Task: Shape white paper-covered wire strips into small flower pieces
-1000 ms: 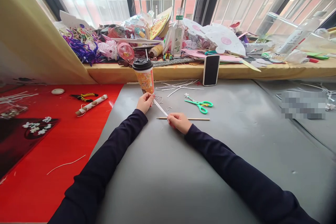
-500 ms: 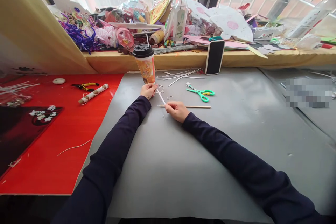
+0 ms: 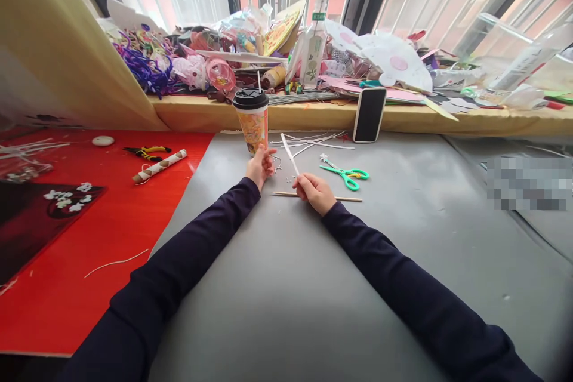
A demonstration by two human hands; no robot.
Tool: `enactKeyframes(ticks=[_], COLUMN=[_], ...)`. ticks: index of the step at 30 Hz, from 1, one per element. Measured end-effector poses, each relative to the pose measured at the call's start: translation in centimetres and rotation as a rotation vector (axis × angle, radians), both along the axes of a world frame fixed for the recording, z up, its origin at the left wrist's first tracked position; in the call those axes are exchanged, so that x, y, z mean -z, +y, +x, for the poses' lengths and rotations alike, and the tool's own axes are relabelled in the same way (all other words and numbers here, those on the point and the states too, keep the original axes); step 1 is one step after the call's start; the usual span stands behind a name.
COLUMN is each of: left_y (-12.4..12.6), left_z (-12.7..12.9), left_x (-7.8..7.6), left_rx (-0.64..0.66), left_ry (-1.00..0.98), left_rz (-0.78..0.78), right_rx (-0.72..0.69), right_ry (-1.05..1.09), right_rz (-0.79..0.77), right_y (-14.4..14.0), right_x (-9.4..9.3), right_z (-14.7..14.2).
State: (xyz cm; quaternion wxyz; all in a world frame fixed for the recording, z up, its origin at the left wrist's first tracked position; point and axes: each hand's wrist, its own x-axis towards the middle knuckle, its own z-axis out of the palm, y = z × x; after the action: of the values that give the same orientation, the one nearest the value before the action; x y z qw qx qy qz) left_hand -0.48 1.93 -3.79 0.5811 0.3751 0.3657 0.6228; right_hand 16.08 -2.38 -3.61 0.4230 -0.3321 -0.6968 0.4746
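The right hand (image 3: 316, 191) pinches the lower end of a thin white paper strip (image 3: 290, 154), which slants up and to the left from its fingertips, its free end in the air above the grey counter (image 3: 286, 286). The left hand (image 3: 259, 166) is loosely open with nothing in it, fingers slightly spread, just to the left of the strip and not touching it. Right behind the left hand stands a paper cup (image 3: 252, 119) with a black lid and a straw, near the back edge of the counter. A thin wooden stick (image 3: 344, 197) lies flat on the counter, running left to right under the right hand. Beyond the right hand lie green scissors (image 3: 347, 173), and further back a loose scatter of white strips (image 3: 313, 142) spreads over the counter. A dark phone (image 3: 369, 114) leans upright against the window ledge (image 3: 403, 116), which is crowded with craft material, among it purple cord, pink ribbon and white paper fans. To the left a red sheet (image 3: 89, 233) covers the counter and carries yellow-handled pliers (image 3: 147, 151) and a rolled paper tube (image 3: 159, 166) just beside them. Both forearms wear dark sleeves.
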Motion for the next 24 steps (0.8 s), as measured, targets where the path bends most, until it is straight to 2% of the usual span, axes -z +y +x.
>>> enactKeyframes(ticks=[3,5,11,18,24], left_y=[-1.3,-1.8,-1.7,-2.5,-2.6], left_z=[1.7,2.3,1.6,1.4,1.7], left_x=[-0.2,-0.4,-1.1,-1.3,-1.3], left_rx=[0.197,0.263,0.202,0.282,0.194], left_ry=[0.049,0.052,0.006,0.051,0.11], left_rz=[0.001,-0.004,0.059,0.054,0.052], right_rx=[-0.073,-0.142,-0.213,-0.345,-0.239], right_ry=[0.016,0.024,0.022,-0.097,-0.128], right_rz=[-0.045,-0.096,-0.187,-0.187,-0.148], right_y=[0.6,1.3,2.4,1.8,1.9], right_x=[0.2,0.2,-0.1,-0.4,-0.3], right_z=[-0.3,-0.3,0.1,0.1,0.1])
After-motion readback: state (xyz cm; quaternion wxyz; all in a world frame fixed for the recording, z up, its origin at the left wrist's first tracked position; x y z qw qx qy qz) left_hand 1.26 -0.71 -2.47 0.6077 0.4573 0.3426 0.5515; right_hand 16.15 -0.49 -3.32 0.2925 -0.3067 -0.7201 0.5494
